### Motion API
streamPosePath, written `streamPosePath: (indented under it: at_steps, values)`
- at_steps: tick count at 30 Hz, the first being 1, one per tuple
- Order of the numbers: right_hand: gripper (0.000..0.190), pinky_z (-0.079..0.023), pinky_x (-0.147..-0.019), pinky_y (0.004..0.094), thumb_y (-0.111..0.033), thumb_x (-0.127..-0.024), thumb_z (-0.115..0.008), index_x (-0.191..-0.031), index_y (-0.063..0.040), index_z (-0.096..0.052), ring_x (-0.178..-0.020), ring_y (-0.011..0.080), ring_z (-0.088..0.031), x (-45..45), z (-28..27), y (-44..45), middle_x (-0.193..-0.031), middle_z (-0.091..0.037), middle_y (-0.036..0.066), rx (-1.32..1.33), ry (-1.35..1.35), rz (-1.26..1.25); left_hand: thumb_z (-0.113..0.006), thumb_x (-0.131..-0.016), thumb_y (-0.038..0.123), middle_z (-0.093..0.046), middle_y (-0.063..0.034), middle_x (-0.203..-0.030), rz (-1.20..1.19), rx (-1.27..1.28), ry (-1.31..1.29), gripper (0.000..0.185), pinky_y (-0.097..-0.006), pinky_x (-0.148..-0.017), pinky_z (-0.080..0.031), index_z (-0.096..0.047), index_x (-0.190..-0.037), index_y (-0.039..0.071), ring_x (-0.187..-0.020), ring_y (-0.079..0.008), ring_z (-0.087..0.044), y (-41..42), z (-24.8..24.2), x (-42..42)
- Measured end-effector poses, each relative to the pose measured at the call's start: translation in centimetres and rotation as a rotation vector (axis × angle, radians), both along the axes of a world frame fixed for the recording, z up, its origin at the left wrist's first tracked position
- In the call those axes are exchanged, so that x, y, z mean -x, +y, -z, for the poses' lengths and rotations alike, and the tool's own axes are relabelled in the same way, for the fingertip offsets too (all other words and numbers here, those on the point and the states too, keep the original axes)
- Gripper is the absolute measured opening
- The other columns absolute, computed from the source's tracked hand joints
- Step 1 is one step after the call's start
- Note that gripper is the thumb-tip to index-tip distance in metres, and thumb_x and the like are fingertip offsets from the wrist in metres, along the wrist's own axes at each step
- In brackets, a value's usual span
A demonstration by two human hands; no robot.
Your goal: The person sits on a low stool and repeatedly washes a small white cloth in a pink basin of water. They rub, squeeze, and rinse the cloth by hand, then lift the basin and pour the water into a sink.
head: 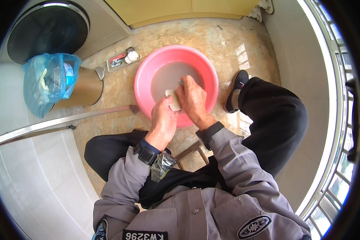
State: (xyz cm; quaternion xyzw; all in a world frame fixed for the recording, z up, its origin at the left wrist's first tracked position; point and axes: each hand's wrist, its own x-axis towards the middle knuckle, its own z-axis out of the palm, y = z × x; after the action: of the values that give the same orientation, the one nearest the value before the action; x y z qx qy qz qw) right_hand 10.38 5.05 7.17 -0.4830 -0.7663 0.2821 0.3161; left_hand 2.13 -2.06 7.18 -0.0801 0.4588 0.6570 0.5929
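Both hands meet over a pink plastic basin that stands on the floor with cloudy greyish water in it. My left hand grips a small beige ribbed piece, which looks like a bristle brush, with the thumb along its edge. Against the far side of that piece lies my right hand, fingers curled. A small pale grey thing shows at the right fingertips. What it is, and whether it belongs to the ribbed piece, is hidden by the fingers.
Left of the basin are a wire rack of small items and a bin with a blue plastic bag. A metal bar runs towards the basin. Yellow cabinets stand ahead; a barred window is at right.
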Motion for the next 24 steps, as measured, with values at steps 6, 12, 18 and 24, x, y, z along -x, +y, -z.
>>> streamPosePath:
  at_steps: [6, 12, 18, 24]
  values:
    - [0.018, -0.057, -0.064, 0.048, -0.01, -0.091, -0.066, -0.107, -0.007, -0.058, -0.075, 0.0388, -0.071, -0.6, 2.1, -0.2, -0.089, -0.07, 0.02, 0.093, 0.055, -0.094, -0.053, -0.104, 0.018, -0.066, -0.0124, -0.125, -0.008, 0.007, 0.024, 0.032, -0.0366, -0.106, -0.049, -0.059, -0.128, -0.002, -0.119, -0.0223, -0.063, 0.0, 0.1, 0.8]
    - [0.029, -0.053, -0.078, 0.0315, -0.025, -0.097, -0.07, -0.11, 0.0, -0.065, -0.089, 0.017, -0.067, -4.0, 1.0, 6.1, -0.096, -0.07, 0.004, 0.84, 0.416, -0.195, -0.061, -0.1, 0.02, -0.064, -0.0118, -0.13, 0.199, -0.07, 0.338, 0.045, -0.0357, -0.105, -0.047, -0.054, -0.136, -0.005, -0.119, -0.02, -0.063, 1.0, -2.1, 2.4]
    - [0.023, -0.05, -0.082, 0.0265, -0.028, -0.103, -0.066, -0.104, -0.005, -0.068, -0.09, 0.0084, -0.061, -3.6, -1.2, 6.1, -0.093, -0.066, -0.002, 0.663, 0.457, -0.433, -0.061, -0.102, 0.017, -0.068, -0.0079, -0.125, 0.308, -0.155, 0.456, 0.039, -0.0319, -0.1, -0.049, -0.06, -0.136, -0.002, -0.113, -0.0155, -0.064, 1.4, -3.9, 1.7]
    - [0.02, -0.05, -0.073, 0.0255, -0.026, -0.101, -0.069, -0.099, -0.006, -0.068, -0.081, 0.0074, -0.06, -3.1, -0.8, 6.2, -0.089, -0.066, -0.002, 0.756, 0.691, -0.17, -0.063, -0.102, 0.015, -0.069, -0.0042, -0.118, 0.223, -0.152, 0.28, 0.03, -0.0301, -0.093, -0.053, -0.064, -0.129, 0.003, -0.105, -0.013, -0.066, 1.2, -3.2, 1.1]
